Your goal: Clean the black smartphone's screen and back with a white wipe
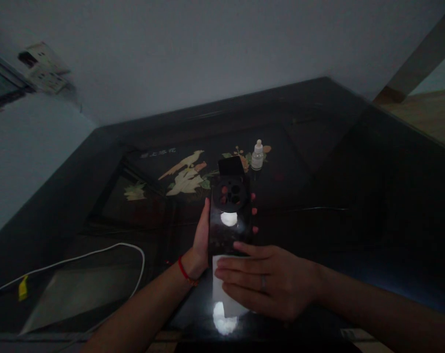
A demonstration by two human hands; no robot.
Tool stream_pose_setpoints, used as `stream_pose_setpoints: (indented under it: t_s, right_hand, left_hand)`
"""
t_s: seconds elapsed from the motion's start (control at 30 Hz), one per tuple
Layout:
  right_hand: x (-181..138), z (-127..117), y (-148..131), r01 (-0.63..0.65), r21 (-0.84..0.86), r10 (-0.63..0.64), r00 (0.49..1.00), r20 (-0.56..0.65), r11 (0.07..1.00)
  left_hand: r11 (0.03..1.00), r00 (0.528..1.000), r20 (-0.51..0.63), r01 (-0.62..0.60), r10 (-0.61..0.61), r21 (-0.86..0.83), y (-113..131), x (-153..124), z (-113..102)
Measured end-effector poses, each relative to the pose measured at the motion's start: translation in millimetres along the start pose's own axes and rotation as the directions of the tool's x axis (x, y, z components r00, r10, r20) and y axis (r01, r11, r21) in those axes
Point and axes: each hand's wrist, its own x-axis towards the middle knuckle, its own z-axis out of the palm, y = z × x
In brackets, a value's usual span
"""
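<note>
Glossy phone case [225, 235], apparently black, flap [231, 166] raised

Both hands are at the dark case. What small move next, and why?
I'd probably slide the right hand, with the white sheet under its fingers, up the dark case: the sheet seems to overlap only its lower end, the glossy back above is exposed, and the left hand steadies its sides.

A dark, glossy tabletop [336, 127] stands against a plain greyish wall [208, 59] in dim light. Brownish floor [435, 117] shows at far right.
</note>
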Motion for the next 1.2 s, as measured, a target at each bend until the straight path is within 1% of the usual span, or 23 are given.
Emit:
stream_pose_setpoints:
  t_s: [0.03,0.1,0.13,0.17,0.2,0.3,0.4,0.43,0.47,0.57,0.6,0.63,0.67,0.73,0.8,0.83,0.87,0.93,1.0,1.13,1.2]
  right_hand:
    - [-2,-3,4,-0.063,-0.034,0.063,0.998,-0.028,0.997]
    - [-5,-8,12,-0.210,-0.107,0.203,0.976,-0.077,0.972]
    - [-7,-9,16,-0.250,-0.128,0.241,0.967,-0.082,0.960]
    - [-7,-9,18,-0.257,-0.133,0.250,0.966,-0.070,0.957]
    - [-7,-8,18,-0.238,-0.123,0.235,0.971,-0.045,0.963]
    - [-3,-4,12,-0.121,-0.028,0.122,0.992,0.030,0.992]
    - [-2,-5,9,-0.035,0.044,0.035,0.999,0.006,0.998]
    - [-3,-7,11,-0.043,0.039,0.044,0.999,-0.016,0.998]
    - [-5,-8,13,-0.082,0.015,0.083,0.996,-0.040,0.996]
    - [-12,-10,23,-0.278,-0.094,0.269,0.958,-0.100,0.956]
    - [-13,-10,25,-0.308,-0.114,0.298,0.949,-0.100,0.945]
    - [-12,-8,25,-0.308,-0.117,0.300,0.950,-0.085,0.944]
    - [-12,-7,24,-0.277,-0.102,0.272,0.960,-0.060,0.955]
    - [-9,-5,20,-0.174,-0.037,0.174,0.985,-0.002,0.984]
    - [-6,-4,16,-0.079,0.027,0.079,0.997,0.014,0.996]
    - [-6,-4,15,-0.060,0.039,0.060,0.998,0.003,0.997]
    - [-6,-5,15,-0.072,0.032,0.072,0.997,-0.021,0.997]
    - [-6,-6,17,-0.162,-0.017,0.160,0.984,-0.083,0.987]
    - [-6,-7,19,-0.221,-0.053,0.214,0.971,-0.107,0.974]
    - [-7,-6,22,-0.146,-0.070,0.142,0.988,-0.058,0.987]
    - [-10,-8,27,-0.193,-0.133,0.185,0.980,-0.067,0.972]
  left_hand:
    - [1.000,1.000,-0.026,0.011,-0.011,-0.013,0,0,0]
    - [0.999,0.997,-0.066,0.036,-0.038,-0.039,0,1,0]
    - [0.998,0.996,-0.077,0.039,-0.043,-0.048,0,2,-1]
    - [0.998,0.996,-0.078,0.035,-0.039,-0.053,0,3,-1]
    - [0.998,0.997,-0.075,0.019,-0.023,-0.054,0,3,-2]
    - [0.998,0.999,-0.032,-0.044,0.042,-0.039,2,3,-4]
    - [0.998,0.998,0.028,-0.064,0.064,-0.025,3,3,-3]
    - [0.998,0.998,0.023,-0.060,0.060,-0.027,3,3,-3]
    - [0.998,0.999,0.002,-0.053,0.053,-0.033,3,3,-2]
    - [0.996,0.994,-0.087,-0.071,0.067,-0.048,3,6,-1]
    - [0.995,0.991,-0.106,-0.087,0.082,-0.049,3,7,-1]
    - [0.993,0.988,-0.116,-0.106,0.100,-0.050,3,7,-1]
    - [0.992,0.987,-0.118,-0.118,0.111,-0.053,4,7,-2]
    - [0.991,0.990,-0.096,-0.114,0.107,-0.066,5,6,-2]
    - [0.992,0.994,-0.062,-0.097,0.092,-0.078,6,5,-1]
    - [0.993,0.995,-0.054,-0.089,0.085,-0.079,6,4,-1]
    - [0.994,0.996,-0.056,-0.081,0.076,-0.079,6,4,0]
    - [0.995,0.996,-0.077,-0.059,0.053,-0.076,6,5,0]
    - [0.996,0.994,-0.098,-0.046,0.038,-0.077,6,6,0]
    - [0.994,0.990,-0.120,-0.083,0.074,-0.069,5,8,-1]
    - [0.992,0.987,-0.132,-0.103,0.094,-0.069,5,8,0]
